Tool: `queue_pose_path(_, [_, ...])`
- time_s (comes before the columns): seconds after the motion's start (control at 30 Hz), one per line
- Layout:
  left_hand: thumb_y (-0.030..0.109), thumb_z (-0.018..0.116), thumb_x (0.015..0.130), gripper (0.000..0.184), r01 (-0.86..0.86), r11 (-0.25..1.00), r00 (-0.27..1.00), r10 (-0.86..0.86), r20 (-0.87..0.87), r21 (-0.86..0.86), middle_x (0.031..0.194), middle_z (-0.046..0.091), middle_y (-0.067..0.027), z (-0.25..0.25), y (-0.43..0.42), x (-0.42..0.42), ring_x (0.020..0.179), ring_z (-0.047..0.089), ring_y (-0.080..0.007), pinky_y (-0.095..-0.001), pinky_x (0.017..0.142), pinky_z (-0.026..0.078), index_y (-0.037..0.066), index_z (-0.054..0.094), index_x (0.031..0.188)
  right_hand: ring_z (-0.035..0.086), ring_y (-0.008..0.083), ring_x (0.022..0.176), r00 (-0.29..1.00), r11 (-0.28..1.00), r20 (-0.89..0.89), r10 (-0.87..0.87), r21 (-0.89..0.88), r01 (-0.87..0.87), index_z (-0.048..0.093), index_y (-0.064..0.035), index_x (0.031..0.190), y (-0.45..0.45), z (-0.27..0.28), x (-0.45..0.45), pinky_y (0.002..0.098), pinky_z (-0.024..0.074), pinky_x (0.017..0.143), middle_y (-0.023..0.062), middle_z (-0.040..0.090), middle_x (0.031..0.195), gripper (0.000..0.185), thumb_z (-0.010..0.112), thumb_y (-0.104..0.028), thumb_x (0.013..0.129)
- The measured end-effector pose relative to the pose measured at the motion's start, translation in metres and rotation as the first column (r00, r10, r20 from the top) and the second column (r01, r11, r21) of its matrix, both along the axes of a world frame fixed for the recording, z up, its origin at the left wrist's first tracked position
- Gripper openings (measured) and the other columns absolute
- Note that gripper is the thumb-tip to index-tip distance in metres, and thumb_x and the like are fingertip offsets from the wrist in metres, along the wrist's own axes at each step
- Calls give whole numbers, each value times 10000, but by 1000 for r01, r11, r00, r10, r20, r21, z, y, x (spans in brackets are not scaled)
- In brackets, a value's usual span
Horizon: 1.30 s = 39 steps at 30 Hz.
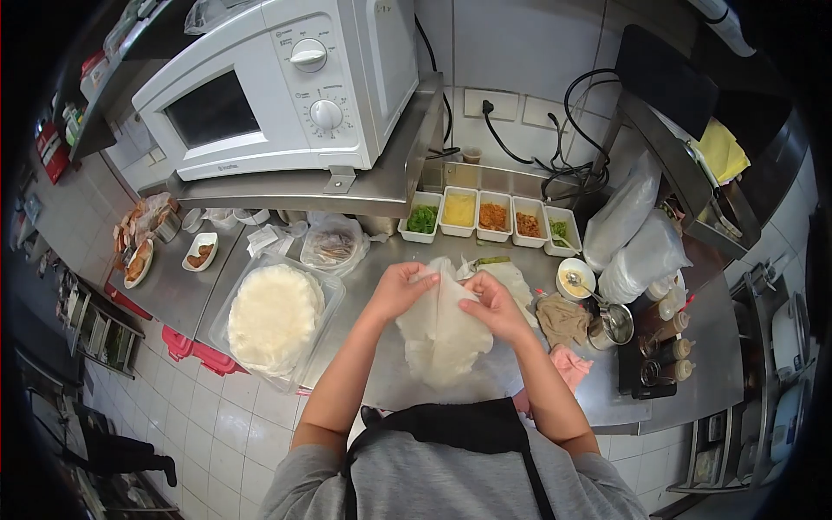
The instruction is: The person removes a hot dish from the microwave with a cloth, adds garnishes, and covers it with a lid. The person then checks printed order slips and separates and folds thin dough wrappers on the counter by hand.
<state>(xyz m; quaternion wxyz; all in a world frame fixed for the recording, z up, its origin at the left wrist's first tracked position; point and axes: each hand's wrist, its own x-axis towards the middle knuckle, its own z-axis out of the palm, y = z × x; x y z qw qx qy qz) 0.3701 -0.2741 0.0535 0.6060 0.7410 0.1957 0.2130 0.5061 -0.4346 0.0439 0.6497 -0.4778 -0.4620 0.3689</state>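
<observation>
My left hand (402, 291) pinches the upper left edge of a thin, pale, translucent wrapper sheet (446, 342). On its upper right side, the fingers of my right hand (497, 308) are closed on the same sheet. The wrapper hangs in loose folds over the steel counter, its lower edge ragged. Behind my right hand lies another pale wrapper (513, 282) with a greenish strip of food (494, 260) near its top. To my left a thick round stack of wrappers (276, 317) sits in a clear plastic tub (322, 334).
Behind the hands stand several white food containers (458, 212) with greens and shredded fillings. A white bowl (575, 279) with a spoon, a brown cloth (563, 319), a metal cup (604, 332) and sauce bottles (679, 348) are at right. A microwave (286, 87) sits on a shelf overhead.
</observation>
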Motion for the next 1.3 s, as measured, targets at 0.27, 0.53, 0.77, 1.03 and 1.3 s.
queue_pose_path(0.27, [198,666,836,201,-128,940,992,121,39,316,599,596,-62,16,-22,7,562,504,-67,-279,533,427,5,640,785,551,59,721,873,894,464,-149,-315,320,607,-17,948,12,18,11,217,445,642,-5,626,826,201,645,-196,863])
queue_pose_path(0.53, [165,629,880,175,-305,952,941,302,153,-2,672,584,34,-18,17,-27,591,477,-30,-207,521,388,14,598,795,568,70,753,930,927,-85,-359,-150,344,635,-20,985,-7,9,28,240,458,680,12,646,865,214,640,-195,862])
queue_pose_path(0.77, [176,686,834,207,-40,985,996,52,73,-165,815,663,-4,3,1,-15,744,605,-68,-233,688,487,15,641,955,570,62,855,997,990,-82,5,-141,-17,580,-33,1124,-6,17,8,226,454,760,-1,632,983,305,634,-188,867])
queue_pose_path(1.03, [187,702,822,184,117,991,992,-120,-30,-71,819,676,-4,22,-7,-15,715,591,-55,-235,656,485,29,696,915,573,80,873,999,993,-19,49,-103,-51,562,-34,1101,-15,51,22,237,456,731,37,625,974,294,644,-163,849])
queue_pose_path(1.3, [222,699,820,219,-192,974,980,185,68,119,682,653,-7,13,-7,-19,629,536,-32,-239,580,458,14,699,890,583,66,634,932,910,158,-326,-214,355,662,-5,871,4,33,13,230,463,577,25,663,752,179,700,-170,814])
